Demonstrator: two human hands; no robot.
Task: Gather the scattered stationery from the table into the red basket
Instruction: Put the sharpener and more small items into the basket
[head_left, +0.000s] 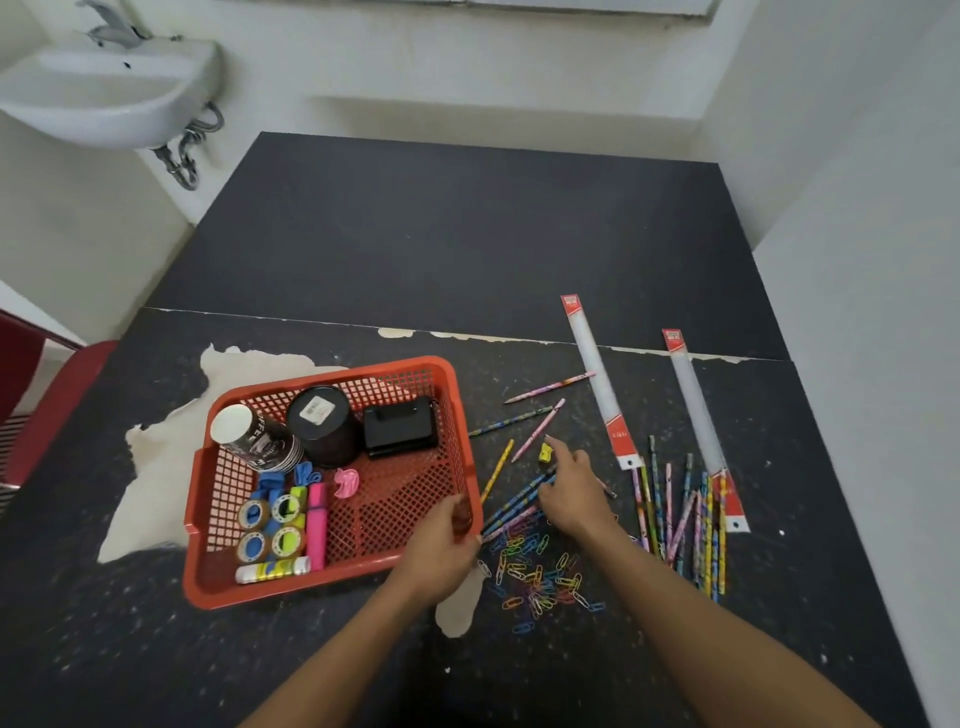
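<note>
- Left hand (441, 543): fingers clamped on the rim of the red basket (322, 592) at the basket's 4 o'clock corner.
- A heap of coloured paper clips (540, 574) lies on the dark worktop (467, 249), at 3 o'clock from the left hand and just beside it.
- Right hand (576, 499): it rests on a slanted bundle of pencils (511, 512) at 12 o'clock from the clips. One finger reaches toward a small yellow sharpener (545, 453); the others bend down over the bundle, and I cannot tell whether they pinch a pencil or only touch.
- A second bunch of pencils (693, 519) lies at 3 o'clock from the right hand, roughly side by side.
- The basket sits on the worktop at 9 o'clock from the hands. Its near half holds four tape rolls (270, 525), a pink highlighter (316, 519) and a white tube (272, 570).
- Its far half holds a tipped stack of paper cups (260, 439), a black round pot (324, 423) and a black hole punch (400, 428).
- Four loose pencils (550, 387) are scattered at 12 o'clock from the right hand.
- Two rulers in clear sleeves (600, 384) lie farther off at 1 o'clock, apart from each other.
- A white sink (104, 93) hangs on the wall at 10 o'clock, beyond the worktop.
</note>
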